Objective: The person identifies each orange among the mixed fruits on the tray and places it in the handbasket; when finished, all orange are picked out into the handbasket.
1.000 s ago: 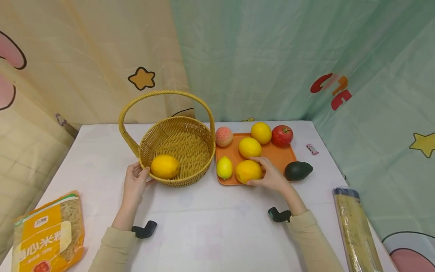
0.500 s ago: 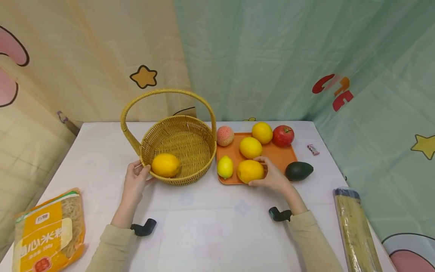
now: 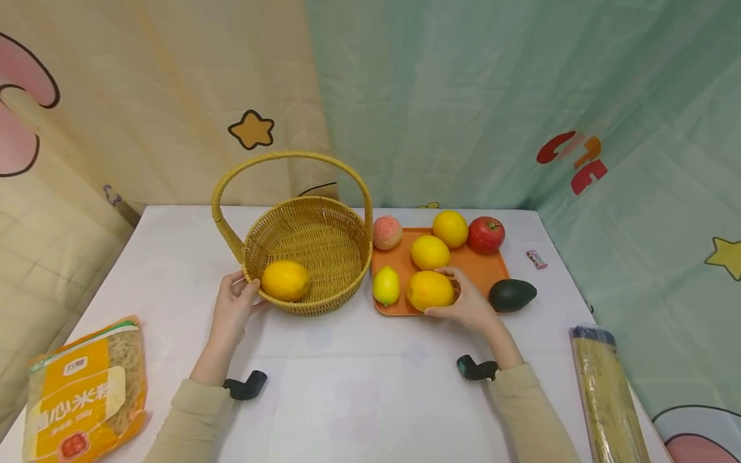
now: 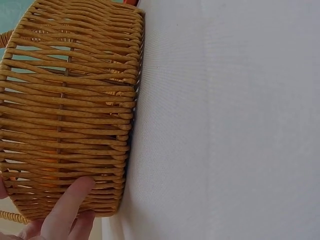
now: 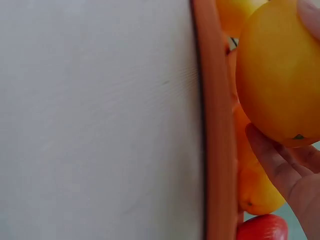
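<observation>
Pinching, with the fingers of the left hand [image 3: 233, 310], the near-left rim of a round, golden woven basket [image 3: 327, 257]. Grasping, with the fingers of the right hand [image 3: 467, 307], an oval, orange-yellow fruit [image 3: 429, 290] at the near edge of a rectangular orange tray [image 3: 476, 265].

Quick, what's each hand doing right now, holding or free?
Left hand: closed on the rim of the wicker basket.
Right hand: holding a yellow-orange fruit between thumb and fingers.

Over on the desk [image 3: 359, 386], the basket [image 3: 307, 306], one fruit [image 3: 286, 281] inside, stands left of the tray [image 3: 479, 271]; noodle packet [image 3: 87, 392] front left, second packet [image 3: 609, 395] front right.
</observation>
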Demonstrator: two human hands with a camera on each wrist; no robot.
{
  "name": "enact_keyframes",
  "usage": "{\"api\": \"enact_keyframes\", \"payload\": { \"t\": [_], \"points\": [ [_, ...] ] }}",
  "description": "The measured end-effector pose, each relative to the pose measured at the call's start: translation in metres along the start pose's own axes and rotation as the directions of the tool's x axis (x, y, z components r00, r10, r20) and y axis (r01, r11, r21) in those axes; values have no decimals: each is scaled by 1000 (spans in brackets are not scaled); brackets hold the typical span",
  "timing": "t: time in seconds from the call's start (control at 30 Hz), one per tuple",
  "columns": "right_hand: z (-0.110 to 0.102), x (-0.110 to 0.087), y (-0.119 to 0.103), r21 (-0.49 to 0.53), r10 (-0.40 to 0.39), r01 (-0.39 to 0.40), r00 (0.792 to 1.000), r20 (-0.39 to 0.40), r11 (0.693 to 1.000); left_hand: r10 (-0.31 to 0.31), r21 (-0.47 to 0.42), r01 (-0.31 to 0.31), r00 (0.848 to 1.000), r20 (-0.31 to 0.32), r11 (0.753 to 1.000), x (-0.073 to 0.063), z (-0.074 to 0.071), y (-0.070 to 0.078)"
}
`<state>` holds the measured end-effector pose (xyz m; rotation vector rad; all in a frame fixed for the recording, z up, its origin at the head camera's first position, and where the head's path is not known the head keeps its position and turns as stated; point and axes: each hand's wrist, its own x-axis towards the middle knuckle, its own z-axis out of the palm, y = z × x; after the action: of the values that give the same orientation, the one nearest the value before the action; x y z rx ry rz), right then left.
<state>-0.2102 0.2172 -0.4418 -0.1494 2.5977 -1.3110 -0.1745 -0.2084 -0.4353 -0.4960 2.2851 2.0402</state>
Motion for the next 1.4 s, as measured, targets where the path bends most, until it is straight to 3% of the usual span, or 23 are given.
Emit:
{"api": "enact_keyframes", "payload": {
  "t": [0.3,0.63,0.83,1.03,1.2,1.4],
  "points": [
    [-1,10,-43,45,-76,76,997,5,996,-16,4,16,1000,-23,1000,-1,0,0],
    [21,31,-98,151,-198,186,978,67,971,-27,-7,27,999,-39,1000,1,3,1],
    [45,50,-118,103,-260,250,960,103,963,-32,-11,32,999,-44,999,3,4,1],
    [69,70,-130,-21,-310,318,937,162,948,-62,-28,62,998,-14,998,5,1,1],
    [82,78,-140,-141,-306,346,920,243,928,-67,-40,67,998,-11,997,4,0,2],
    [93,81,-146,-178,-292,359,903,317,916,-69,-41,69,997,-18,997,4,1,2]
  ]
}}
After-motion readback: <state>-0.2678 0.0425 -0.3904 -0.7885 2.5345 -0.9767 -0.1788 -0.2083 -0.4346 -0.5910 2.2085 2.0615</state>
